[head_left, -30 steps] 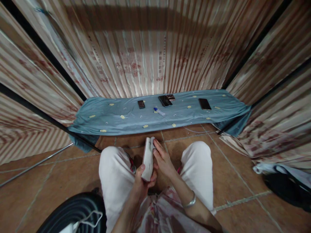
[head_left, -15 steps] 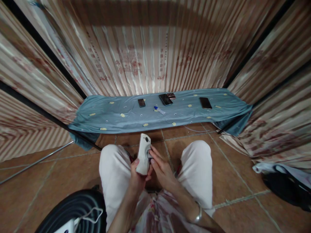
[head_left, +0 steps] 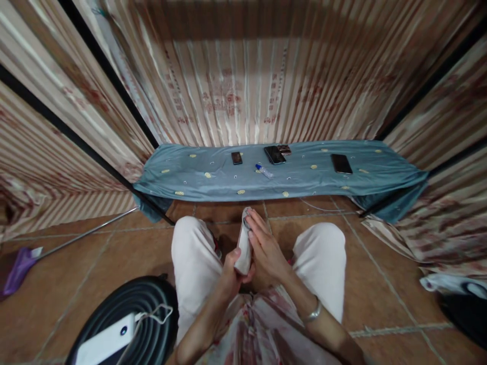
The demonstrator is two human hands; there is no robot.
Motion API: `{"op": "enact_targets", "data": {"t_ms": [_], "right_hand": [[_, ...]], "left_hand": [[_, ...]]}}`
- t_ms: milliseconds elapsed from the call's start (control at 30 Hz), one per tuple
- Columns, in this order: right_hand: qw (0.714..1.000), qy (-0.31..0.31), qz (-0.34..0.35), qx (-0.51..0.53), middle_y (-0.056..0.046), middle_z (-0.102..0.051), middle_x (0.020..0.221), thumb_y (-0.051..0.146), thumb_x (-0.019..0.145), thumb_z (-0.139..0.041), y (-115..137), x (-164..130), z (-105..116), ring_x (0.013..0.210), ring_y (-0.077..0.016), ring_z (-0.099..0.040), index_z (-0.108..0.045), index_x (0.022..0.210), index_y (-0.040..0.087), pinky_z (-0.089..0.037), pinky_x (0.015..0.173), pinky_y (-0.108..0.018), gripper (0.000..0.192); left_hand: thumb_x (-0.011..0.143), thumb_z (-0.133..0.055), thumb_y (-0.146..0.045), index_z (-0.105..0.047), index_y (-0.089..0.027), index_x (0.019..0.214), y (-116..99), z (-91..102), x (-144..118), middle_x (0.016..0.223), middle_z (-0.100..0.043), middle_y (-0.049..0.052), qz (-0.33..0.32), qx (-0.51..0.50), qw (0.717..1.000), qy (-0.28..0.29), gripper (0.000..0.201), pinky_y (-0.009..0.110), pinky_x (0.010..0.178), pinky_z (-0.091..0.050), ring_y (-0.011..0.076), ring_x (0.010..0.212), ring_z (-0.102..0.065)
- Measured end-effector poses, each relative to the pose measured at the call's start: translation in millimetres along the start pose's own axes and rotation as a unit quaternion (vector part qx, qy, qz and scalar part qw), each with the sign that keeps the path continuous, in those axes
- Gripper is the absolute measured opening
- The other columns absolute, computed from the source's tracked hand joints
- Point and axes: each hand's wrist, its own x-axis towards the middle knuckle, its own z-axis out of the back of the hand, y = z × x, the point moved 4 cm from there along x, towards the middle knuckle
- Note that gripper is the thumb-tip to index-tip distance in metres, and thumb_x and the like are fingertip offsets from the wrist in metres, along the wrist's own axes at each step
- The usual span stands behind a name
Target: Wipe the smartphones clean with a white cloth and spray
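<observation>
Between my knees, my left hand (head_left: 230, 274) is closed round the lower part of a white smartphone (head_left: 244, 256), thumb on its near edge. The phone is tilted, so I see it narrow, and part of its back is covered. My right hand (head_left: 268, 253), with a bracelet on the wrist, lies along the phone's upper back. Its fingers press a small grey cloth (head_left: 246, 221) against the phone, mostly hidden under the fingertips.
Ahead stands a low bench with a blue patterned cloth (head_left: 213, 187). On it lie several dark phones, such as a black phone (head_left: 341, 163), and a small blue-capped bottle (head_left: 264, 171). At left are a black ribbed stool (head_left: 152, 299), a white power bank (head_left: 106, 340) and a purple-headed pole (head_left: 21, 268).
The phone has turned from showing its back to nearly edge-on. My right fingers and the cloth have moved up towards its camera end. The view has swung a little left.
</observation>
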Motion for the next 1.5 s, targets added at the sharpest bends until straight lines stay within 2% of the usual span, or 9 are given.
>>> {"op": "enact_targets", "data": {"t_ms": [200,333,500,700,900,1033,1200,1367,1500], "right_hand": [[0.996,0.044,0.079,-0.006,-0.001,-0.028,0.159,0.017,0.101,-0.031,23,-13,-1,0.147,-0.0188,-0.023,-0.028,0.151,0.031,-0.029,0.12,-0.044,0.052],[0.995,0.062,0.079,-0.004,-0.001,-0.03,0.158,0.017,0.101,-0.032,23,-16,-5,0.148,-0.0186,-0.022,-0.028,0.151,0.03,-0.029,0.12,-0.045,0.052],[1.0,0.016,-0.002,0.0,-0.001,-0.025,0.16,0.03,0.103,-0.031,-2,5,-1,0.148,-0.0191,-0.02,-0.027,0.152,0.029,-0.022,0.122,-0.046,0.05],[0.99,-0.015,-0.121,0.068,-0.002,-0.025,0.16,0.046,0.101,-0.032,-31,-2,-15,0.147,-0.021,-0.023,-0.027,0.152,0.028,-0.022,0.121,-0.046,0.055],[0.972,-0.034,-0.184,0.141,0.0,-0.019,0.162,0.048,0.1,-0.034,-36,-17,-24,0.142,-0.0233,-0.036,-0.035,0.149,0.031,-0.039,0.113,-0.044,0.052],[0.979,-0.018,-0.156,0.13,0.001,-0.025,0.16,0.044,0.101,-0.035,-21,-23,-21,0.145,-0.021,-0.03,-0.042,0.145,0.031,-0.032,0.117,-0.044,0.047],[0.99,0.039,-0.088,0.107,0.0,-0.03,0.158,0.036,0.102,-0.034,10,-33,-22,0.146,-0.0193,-0.027,-0.043,0.145,0.03,-0.025,0.121,-0.043,0.043],[0.996,0.06,0.016,0.057,-0.001,-0.032,0.158,0.031,0.102,-0.033,26,-31,-25,0.147,-0.0206,-0.025,-0.036,0.148,0.03,-0.026,0.12,-0.047,0.046],[0.997,0.052,0.054,-0.008,0.0,-0.027,0.16,0.033,0.102,-0.033,14,-14,-22,0.148,-0.0221,-0.021,-0.029,0.151,0.03,-0.023,0.12,-0.05,0.05]], "left_hand": [[0.058,-0.065,-0.062,-0.051,-0.019,0.058,-8,4.4,3,0.041,-0.045,-0.004,-0.025,0.006,0.999,-0.037,0.045,0.021,0.036,-0.021,0.0085,0.036,-0.037],[0.057,-0.068,-0.063,-0.049,-0.019,0.056,-4,10.2,5,0.042,-0.043,-0.005,-0.036,0.008,0.997,-0.065,0.048,0.021,0.036,-0.021,0.0075,0.036,-0.036],[0.062,-0.057,-0.075,-0.053,-0.017,0.058,7,4.2,3,0.035,-0.04,-0.004,-0.028,0.044,0.998,0.024,0.058,0.022,0.033,-0.014,0.0064,0.031,-0.027],[0.064,-0.054,-0.073,-0.058,-0.015,0.068,-5,0.1,-2,0.036,-0.042,-0.003,-0.03,0.005,0.999,0.045,0.058,0.022,0.033,-0.011,0.0061,0.03,-0.023],[0.069,-0.047,-0.072,-0.063,-0.011,0.07,-14,2.0,1,0.036,-0.043,-0.002,-0.015,-0.039,0.996,0.077,0.063,0.023,0.033,-0.011,0.0064,0.029,-0.024],[0.07,-0.051,-0.068,-0.063,-0.011,0.073,-15,6.4,5,0.04,-0.047,-0.001,-0.01,-0.072,0.996,0.046,0.058,0.022,0.033,-0.011,0.007,0.03,-0.029],[0.068,-0.056,-0.058,-0.06,-0.015,0.077,-16,14.1,6,0.043,-0.05,-0.003,0.015,-0.123,0.991,-0.049,0.044,0.021,0.034,-0.013,0.0089,0.031,-0.035],[0.072,-0.058,-0.045,-0.063,-0.014,0.082,-12,17.8,3,0.058,-0.061,0.0,0.015,-0.163,0.977,-0.135,0.033,0.021,0.04,-0.027,0.0118,0.048,-0.051],[0.071,-0.059,-0.05,-0.061,-0.016,0.074,-4,12.9,2,0.048,-0.056,-0.002,0.0,-0.11,0.989,-0.103,0.034,0.022,0.038,-0.022,0.0095,0.039,-0.042]]}}
